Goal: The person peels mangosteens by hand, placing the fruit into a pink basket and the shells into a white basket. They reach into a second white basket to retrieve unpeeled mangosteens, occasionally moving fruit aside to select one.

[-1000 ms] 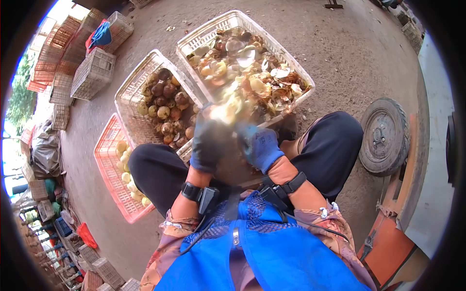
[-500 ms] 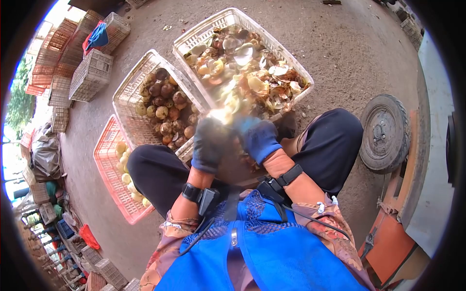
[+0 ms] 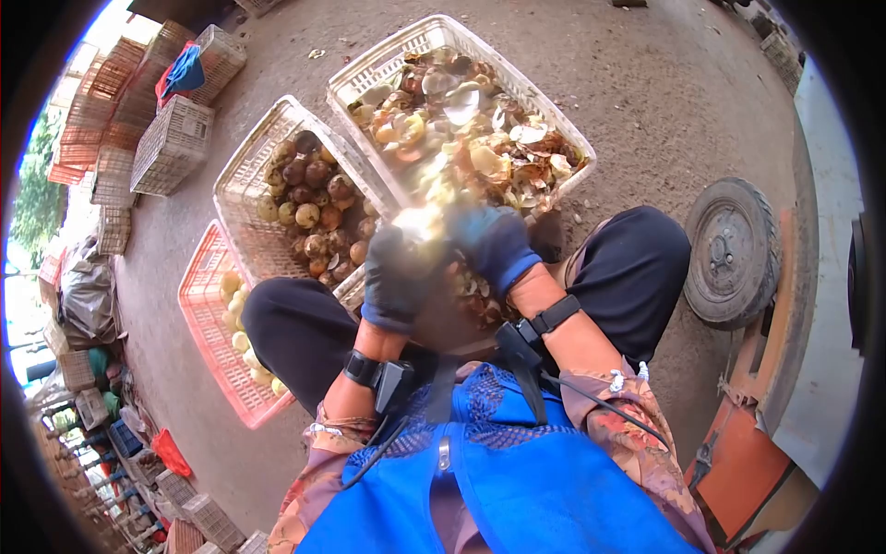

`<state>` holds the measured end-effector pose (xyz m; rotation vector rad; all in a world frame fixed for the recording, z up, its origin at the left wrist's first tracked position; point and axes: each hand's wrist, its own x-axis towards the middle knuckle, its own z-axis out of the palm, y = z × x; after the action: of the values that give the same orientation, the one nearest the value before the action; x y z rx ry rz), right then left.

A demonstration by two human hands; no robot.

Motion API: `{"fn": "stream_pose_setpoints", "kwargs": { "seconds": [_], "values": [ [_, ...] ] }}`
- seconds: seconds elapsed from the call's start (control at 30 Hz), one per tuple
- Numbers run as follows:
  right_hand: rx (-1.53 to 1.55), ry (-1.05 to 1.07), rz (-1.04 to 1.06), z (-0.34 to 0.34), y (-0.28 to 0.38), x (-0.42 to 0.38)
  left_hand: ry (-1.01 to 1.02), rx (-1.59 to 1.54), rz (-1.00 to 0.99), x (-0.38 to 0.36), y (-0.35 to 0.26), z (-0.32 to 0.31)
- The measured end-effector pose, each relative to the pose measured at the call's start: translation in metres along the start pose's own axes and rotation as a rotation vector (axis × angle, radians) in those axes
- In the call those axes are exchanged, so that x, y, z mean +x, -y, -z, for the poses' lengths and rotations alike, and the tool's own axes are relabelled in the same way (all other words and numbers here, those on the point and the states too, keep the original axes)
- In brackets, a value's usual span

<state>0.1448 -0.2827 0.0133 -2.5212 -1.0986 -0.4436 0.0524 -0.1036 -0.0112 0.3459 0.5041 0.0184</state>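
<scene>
My left hand, in a dark glove with a blue cuff, is closed around a pale, partly blurred onion. My right hand, gloved in blue and dark grey, is against the onion's right side with its fingers curled in. Motion blur hides what those fingers hold, if anything. Both hands are between my knees at the near edge of a white crate full of onion skins. To the left, unpeeled brown onions fill part of another white crate.
A pink crate with peeled onions stands beside my left knee. On the right are a wheel and an orange panel. Stacked crates and a red bag are farther left.
My right hand has shifted slightly right, its wrist turning a little. The left hand has barely moved and keeps hold of the onion. The crates stay in place.
</scene>
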Motion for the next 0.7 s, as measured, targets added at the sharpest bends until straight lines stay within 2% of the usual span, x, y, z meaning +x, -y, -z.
{"fn": "stream_pose_setpoints", "kwargs": {
  "seconds": [0.03,0.07,0.1,0.13,0.17,0.23,0.27,0.3,0.33,0.37,0.4,0.47,0.53,0.6,0.63,0.7],
  "values": [
    [0.014,0.187,-0.089,0.009,-0.003,0.006,0.000,-0.001,0.001,-0.012,0.002,-0.008],
    [0.027,0.370,-0.177,0.014,-0.006,0.009,-0.122,0.074,-0.036,-0.032,0.004,-0.017],
    [0.024,0.364,-0.178,0.015,-0.010,0.008,-0.241,0.150,-0.073,-0.042,0.005,-0.027],
    [0.121,0.220,-0.331,0.016,-0.016,0.005,-0.139,0.160,-0.126,-0.033,0.003,-0.033],
    [0.218,0.078,-0.474,0.016,-0.018,0.003,-0.137,0.155,-0.128,-0.022,0.003,-0.013],
    [0.313,0.021,-0.460,0.020,-0.013,0.003,0.177,0.892,-0.471,0.006,0.005,0.056],
    [0.326,0.036,-0.472,0.020,-0.010,0.004,0.148,0.659,-0.440,0.020,0.006,0.060],
    [0.338,0.049,-0.486,0.019,-0.009,0.005,0.150,0.661,-0.443,0.012,0.005,0.042],
    [0.338,0.048,-0.485,0.007,-0.013,-0.002,0.115,1.305,-0.712,-0.005,0.002,0.003],
    [0.684,0.013,-0.602,-0.016,-0.019,-0.015,0.060,1.955,-0.964,-0.019,0.000,-0.026],
    [1.033,-0.022,-0.712,-0.028,-0.022,-0.023,0.057,1.955,-0.961,-0.024,-0.001,-0.041],
    [1.146,-0.006,-0.699,0.006,-0.010,-0.013,0.268,2.143,-1.620,-0.027,-0.005,-0.063],
    [1.261,0.010,-0.681,0.031,0.000,-0.010,0.299,2.103,-1.632,-0.027,-0.008,-0.069],
    [1.026,0.058,-0.571,0.041,0.005,-0.012,0.339,2.061,-1.643,-0.028,-0.010,-0.075],
    [1.025,0.057,-0.570,0.046,0.005,-0.011,0.350,2.114,-1.614,-0.029,-0.011,-0.079],
    [0.698,-0.041,-0.307,0.051,0.003,-0.011,0.357,2.167,-1.587,-0.027,-0.009,-0.068]
  ]
}}
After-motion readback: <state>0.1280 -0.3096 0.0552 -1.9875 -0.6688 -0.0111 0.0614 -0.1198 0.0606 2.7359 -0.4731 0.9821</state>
